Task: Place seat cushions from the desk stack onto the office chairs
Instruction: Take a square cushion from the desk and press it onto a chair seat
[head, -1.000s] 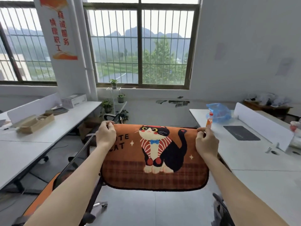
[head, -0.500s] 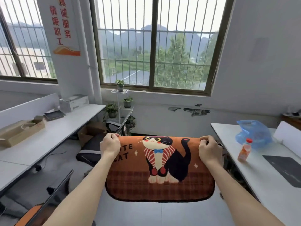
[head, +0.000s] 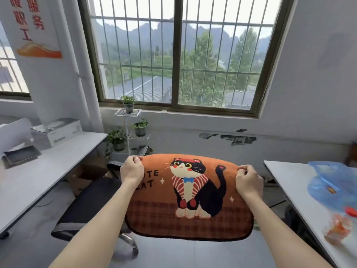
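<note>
Cushion point(head: 193, 219) (left hand point(head: 132, 171), right hand point(head: 249, 182) still gripping) now nearer office chair point(head: 87, 206).

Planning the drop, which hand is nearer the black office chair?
Left. The left hand grips the cat cushion beside the office chair; the right hand grips its opposite edge, farther off.

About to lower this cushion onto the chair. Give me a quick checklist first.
1. Left hand grips the cushion by its top edge: ok.
2. Right hand grips the top edge: ok.
3. Cat print faces the person: ok.
4. Cushion lined up over the chair seat: not ok, the seat lies to its left.
5. Seat free of things: cannot tell, the cushion and left arm hide part of it.
</note>
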A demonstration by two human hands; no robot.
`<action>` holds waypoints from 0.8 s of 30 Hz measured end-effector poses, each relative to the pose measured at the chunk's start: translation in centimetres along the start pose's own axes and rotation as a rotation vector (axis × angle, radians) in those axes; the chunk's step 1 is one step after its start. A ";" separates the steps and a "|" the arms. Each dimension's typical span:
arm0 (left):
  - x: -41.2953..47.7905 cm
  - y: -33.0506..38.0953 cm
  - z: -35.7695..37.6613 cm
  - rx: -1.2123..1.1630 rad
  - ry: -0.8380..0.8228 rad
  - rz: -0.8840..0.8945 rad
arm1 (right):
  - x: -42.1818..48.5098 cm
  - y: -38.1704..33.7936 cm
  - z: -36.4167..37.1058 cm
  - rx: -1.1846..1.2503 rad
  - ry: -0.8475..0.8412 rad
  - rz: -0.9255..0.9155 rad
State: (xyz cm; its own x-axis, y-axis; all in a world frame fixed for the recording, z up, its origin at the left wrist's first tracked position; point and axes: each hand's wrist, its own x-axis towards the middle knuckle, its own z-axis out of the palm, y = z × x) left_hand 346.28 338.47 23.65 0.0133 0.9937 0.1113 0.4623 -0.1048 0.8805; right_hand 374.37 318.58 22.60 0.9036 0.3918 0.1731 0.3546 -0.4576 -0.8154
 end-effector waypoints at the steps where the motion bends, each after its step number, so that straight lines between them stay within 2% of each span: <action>1: 2.4 -0.5 1.5 0.016 0.000 -0.009 | 2.1 -0.2 2.4 -0.013 -0.010 0.004; 7: 17.3 -1.4 6.8 0.060 0.090 -0.048 | 14.5 -4.9 15.3 0.005 -0.141 -0.047; 12: 28.6 -2.6 6.6 0.059 0.265 -0.126 | 23.7 -13.8 27.4 0.022 -0.273 -0.197; 17: 36.0 -8.3 2.6 0.043 0.445 -0.308 | 25.3 -21.7 41.0 0.002 -0.464 -0.333; 24: 41.8 -21.6 -2.9 0.025 0.606 -0.584 | 20.5 -28.3 61.2 -0.096 -0.787 -0.466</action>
State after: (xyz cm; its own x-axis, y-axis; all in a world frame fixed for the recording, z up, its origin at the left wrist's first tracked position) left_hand 334.23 382.19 10.63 -0.7090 0.6942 -0.1245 0.2666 0.4272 0.8640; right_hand 368.14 388.42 15.45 0.2525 0.9674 0.0178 0.6918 -0.1676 -0.7024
